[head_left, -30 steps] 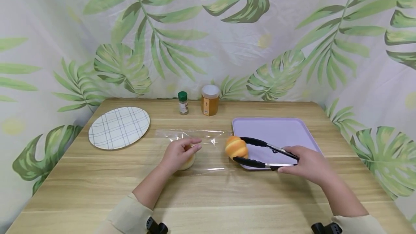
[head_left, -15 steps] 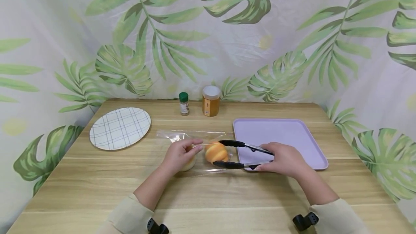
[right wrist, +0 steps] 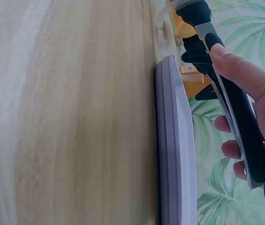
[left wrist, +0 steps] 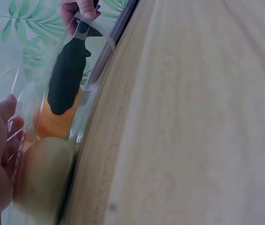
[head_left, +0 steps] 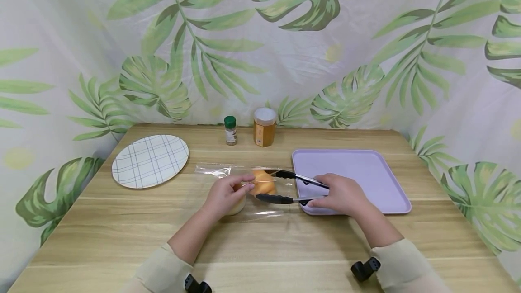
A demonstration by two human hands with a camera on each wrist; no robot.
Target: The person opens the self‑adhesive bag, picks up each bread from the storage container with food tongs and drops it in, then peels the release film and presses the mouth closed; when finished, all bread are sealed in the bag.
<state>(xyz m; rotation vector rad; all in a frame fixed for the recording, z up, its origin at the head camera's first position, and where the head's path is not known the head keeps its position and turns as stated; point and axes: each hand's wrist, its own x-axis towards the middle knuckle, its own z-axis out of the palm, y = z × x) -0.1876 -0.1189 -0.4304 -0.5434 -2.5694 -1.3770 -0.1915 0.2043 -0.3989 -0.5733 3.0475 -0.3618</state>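
Observation:
My left hand (head_left: 228,195) pinches the upper film of a clear plastic bag (head_left: 211,169), lifting its mouth, which faces right. A pale bread roll (left wrist: 45,173) lies inside the bag, partly covered by that hand in the head view. My right hand (head_left: 343,195) grips black-tipped metal tongs (head_left: 281,199) partway along their arms. Between the tong tips is an orange, ridged bread roll (head_left: 263,184), now within the bag and close to the pale one. The left wrist view shows one black tong tip (left wrist: 67,77) through the film against the orange roll.
A lilac tray (head_left: 358,166) lies to the right, beneath the right hand and close to the bag's mouth. At the back stand a green-capped spice bottle (head_left: 230,131) and an amber jar (head_left: 264,131) with a white lid. A checked plate (head_left: 150,162) sits at the left.
The right hand has moved left with the tongs, carrying the orange roll from the tray's edge into the bag. The left hand has stayed in place on the film.

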